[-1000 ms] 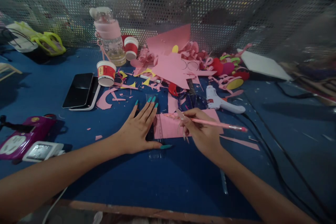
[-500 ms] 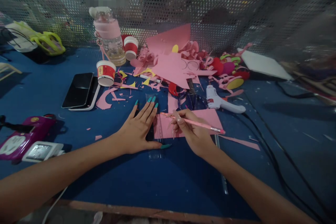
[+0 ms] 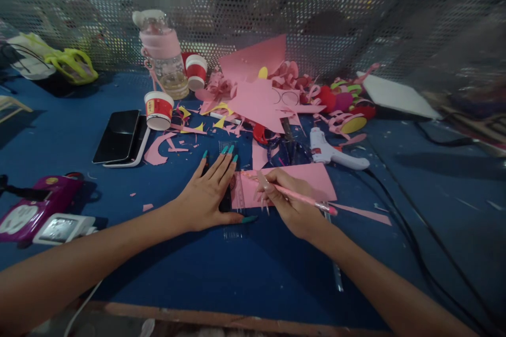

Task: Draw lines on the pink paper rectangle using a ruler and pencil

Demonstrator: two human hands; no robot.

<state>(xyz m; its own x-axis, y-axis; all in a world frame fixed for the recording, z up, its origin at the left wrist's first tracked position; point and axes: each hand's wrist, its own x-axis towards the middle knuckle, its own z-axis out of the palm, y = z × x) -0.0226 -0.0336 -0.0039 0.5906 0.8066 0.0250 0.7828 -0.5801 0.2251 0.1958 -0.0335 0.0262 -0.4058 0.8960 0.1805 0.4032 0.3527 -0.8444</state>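
Observation:
My left hand (image 3: pixel 207 192), with teal nails, lies flat and spread on a clear ruler (image 3: pixel 231 189) at the left edge of a pink paper sheet (image 3: pixel 312 179) on the blue table. My right hand (image 3: pixel 290 202) grips a pink pencil (image 3: pixel 304 198), its tip down on the pink sheet close to the ruler. The pencil's far end points to the right.
Behind the sheet lie scissors (image 3: pixel 290 150), a white glue gun (image 3: pixel 332 152), pink and yellow paper scraps, two red cups (image 3: pixel 158 109), a bottle (image 3: pixel 164 55) and two stacked phones (image 3: pixel 120 137). A purple device (image 3: pixel 37 208) sits left. Black cables (image 3: pixel 411 226) run right. A mesh wall stands behind.
My right hand has drawn the pencil back toward me along the ruler and tilted its far end lower. My left hand has stayed flat on the ruler.

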